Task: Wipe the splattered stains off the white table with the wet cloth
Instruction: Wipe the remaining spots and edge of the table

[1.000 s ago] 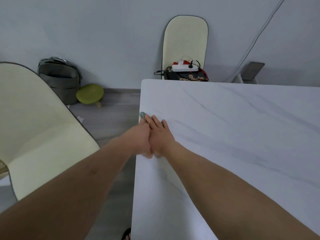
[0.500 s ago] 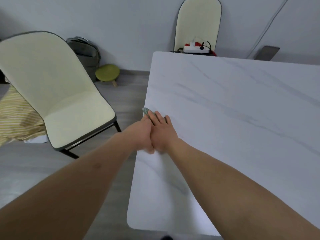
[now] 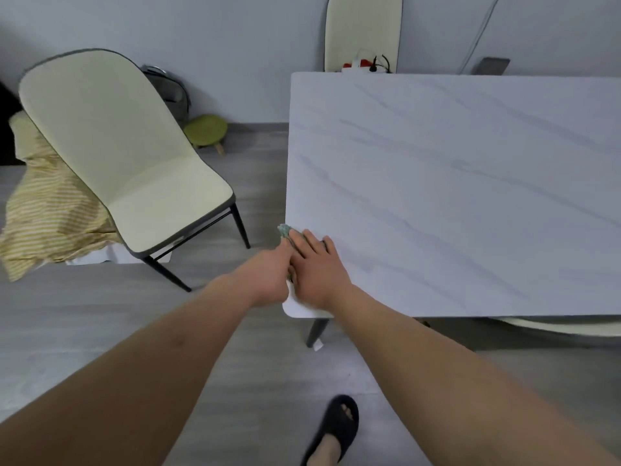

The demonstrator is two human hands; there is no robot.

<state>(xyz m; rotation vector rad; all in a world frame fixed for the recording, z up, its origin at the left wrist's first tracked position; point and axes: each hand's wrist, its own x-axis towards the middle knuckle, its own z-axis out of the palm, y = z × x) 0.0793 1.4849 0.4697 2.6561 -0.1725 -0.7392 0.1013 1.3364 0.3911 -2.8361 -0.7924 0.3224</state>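
Observation:
The white marble-look table [image 3: 453,183] fills the right half of the view. I can make out only grey veins on it. At its left edge, near the front-left corner, my right hand [image 3: 316,267] lies flat with straight fingers on a green-grey cloth [image 3: 285,230]. Just a tip of the cloth shows past the fingertips. My left hand [image 3: 268,274] is pressed against the right one just off the table's edge, reaching toward the cloth tip. Its fingers are hidden.
A cream chair [image 3: 134,163] stands left of the table with a yellow striped fabric [image 3: 43,210] behind it. Farther back are a green stool [image 3: 205,129], a grey backpack [image 3: 171,92] and a second chair [image 3: 363,31] holding a power strip. My slippered foot [image 3: 336,428] is on the grey floor.
Both hands have slid together along the table's left edge toward me with the cloth, and are now near the front-left corner. The view has pulled back and tilted down.

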